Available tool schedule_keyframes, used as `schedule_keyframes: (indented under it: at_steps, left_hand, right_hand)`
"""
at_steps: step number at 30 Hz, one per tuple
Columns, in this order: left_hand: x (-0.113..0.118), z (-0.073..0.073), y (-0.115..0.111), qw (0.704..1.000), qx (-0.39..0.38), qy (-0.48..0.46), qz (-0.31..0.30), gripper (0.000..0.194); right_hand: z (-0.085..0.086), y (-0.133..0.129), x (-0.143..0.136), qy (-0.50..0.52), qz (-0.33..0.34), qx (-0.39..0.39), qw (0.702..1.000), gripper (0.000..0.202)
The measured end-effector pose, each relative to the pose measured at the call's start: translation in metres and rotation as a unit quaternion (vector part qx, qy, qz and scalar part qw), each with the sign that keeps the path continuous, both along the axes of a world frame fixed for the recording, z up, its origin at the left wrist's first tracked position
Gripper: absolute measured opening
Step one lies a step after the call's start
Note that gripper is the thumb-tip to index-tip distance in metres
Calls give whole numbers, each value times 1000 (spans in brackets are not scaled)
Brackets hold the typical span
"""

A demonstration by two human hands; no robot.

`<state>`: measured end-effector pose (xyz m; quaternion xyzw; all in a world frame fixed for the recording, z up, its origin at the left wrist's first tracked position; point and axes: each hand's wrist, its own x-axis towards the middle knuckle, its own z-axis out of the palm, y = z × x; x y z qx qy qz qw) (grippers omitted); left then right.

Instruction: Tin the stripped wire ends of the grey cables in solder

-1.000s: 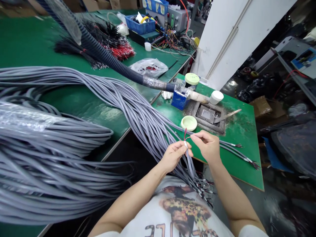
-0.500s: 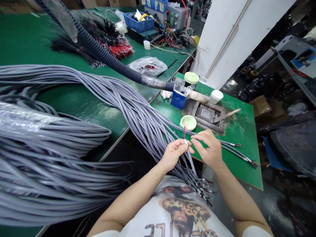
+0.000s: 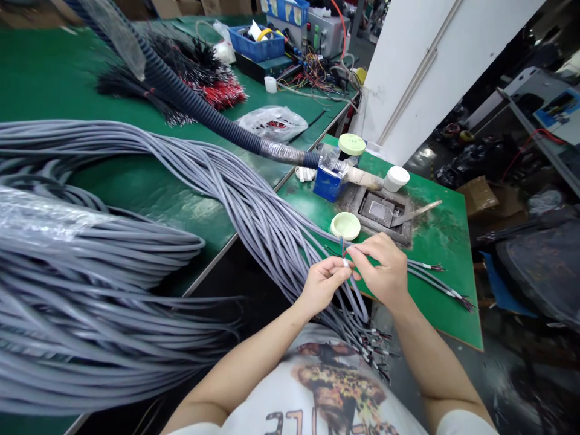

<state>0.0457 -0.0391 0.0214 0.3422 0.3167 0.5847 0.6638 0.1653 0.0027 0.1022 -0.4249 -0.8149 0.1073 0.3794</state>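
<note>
My left hand pinches the end of a grey cable just below a white band near its stripped end. Thin coloured wires, among them red, green and dark ones, fan out above the fingers. At those wires my right hand has thumb and index finger closed, apparently gripping one or more of them; the fingertips partly hide which. Behind the hands runs a thick bundle of grey cables. Two more cable ends with bare coloured wires lie to the right on the green board.
Beyond the hands stand a pale green dish, a solder pot with a scraper across it, and a white cup. A corrugated hose crosses above the green table. Coiled cables fill the left side.
My right hand has moved in to the wires, its fingertips now at them. The wires have spread apart, and the left hand has shifted slightly right with the cable.
</note>
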Motion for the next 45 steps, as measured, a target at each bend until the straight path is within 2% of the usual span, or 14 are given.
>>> schedule_keyframes:
  at_steps: [4, 6, 11, 13, 16, 19, 22, 24, 26, 29, 31, 34, 45]
  left_hand:
    - [-1, -3, 3, 999, -13, -36, 2, 22]
    - [-2, -4, 4, 998, -25, -53, -1, 22]
    - [-5, -3, 7, 997, -44, -62, 20, 21]
    - [-5, -1, 9, 995, -51, -80, 20, 21]
    - [-5, 4, 12, 994, -54, -96, 8, 23]
    - [-10, 7, 15, 999, -25, -34, 21, 30]
    - [-22, 8, 19, 990, 49, 93, 94, 34]
    - [-31, 7, 23, 958, 118, 199, 170, 29]
    - [-38, 3, 28, 905, 187, 302, 235, 22]
    - [-45, -7, 37, 834, 251, 397, 289, 18]
    - [-46, -15, 40, 808, 269, 419, 315, 18]
    - [-45, -23, 41, 790, 282, 429, 335, 20]
    - [-47, -22, 41, 785, 294, 439, 322, 21]
  right_hand:
    - [-5, -4, 11, -9, 11, 21, 1000, 9]
    - [-9, -5, 19, -14, 30, 36, 999, 16]
    - [-19, -7, 34, -76, 163, 51, 982, 44]
    - [-23, -8, 36, -116, 198, 54, 972, 46]
    - [-27, -7, 36, -143, 209, 69, 965, 41]
    - [-25, 0, 39, -94, 195, 76, 973, 40]
    - [-17, 15, 44, 7, 127, 72, 989, 37]
    - [-12, 29, 46, 66, 53, 63, 994, 30]
    - [-10, 44, 46, 103, -11, 44, 994, 21]
    - [-12, 65, 41, 127, -51, 8, 991, 15]
    - [-15, 76, 37, 133, -49, -8, 990, 14]
    - [-19, 85, 31, 128, -38, -16, 991, 14]
    - [-37, 99, 31, 99, -37, -71, 992, 20]
